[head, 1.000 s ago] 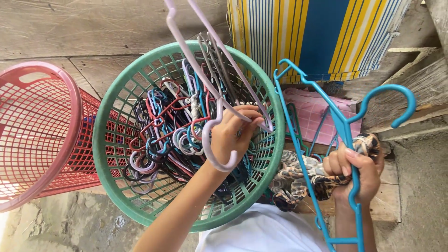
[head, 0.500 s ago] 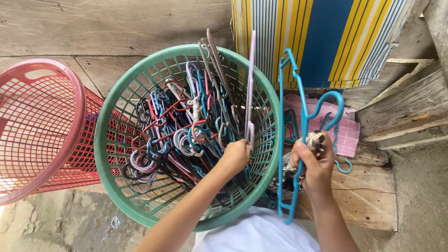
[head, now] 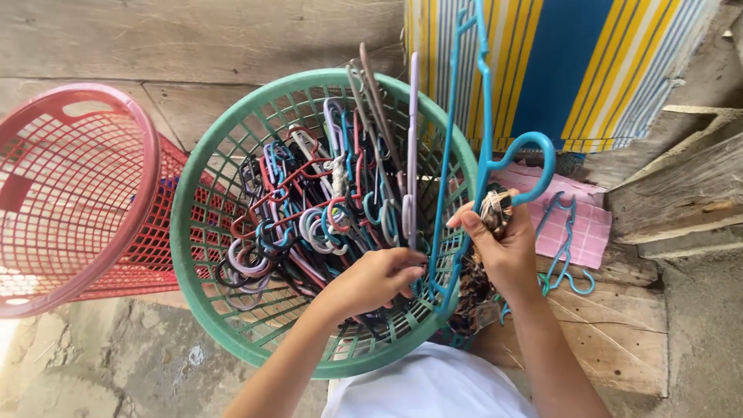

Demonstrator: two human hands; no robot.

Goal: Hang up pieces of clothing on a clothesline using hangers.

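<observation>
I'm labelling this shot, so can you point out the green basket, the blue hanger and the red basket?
green basket (head: pixel 183 255): head view, left rim.
blue hanger (head: pixel 542 145): head view, top of its hook.
red basket (head: pixel 147 147): head view, right rim.
</observation>
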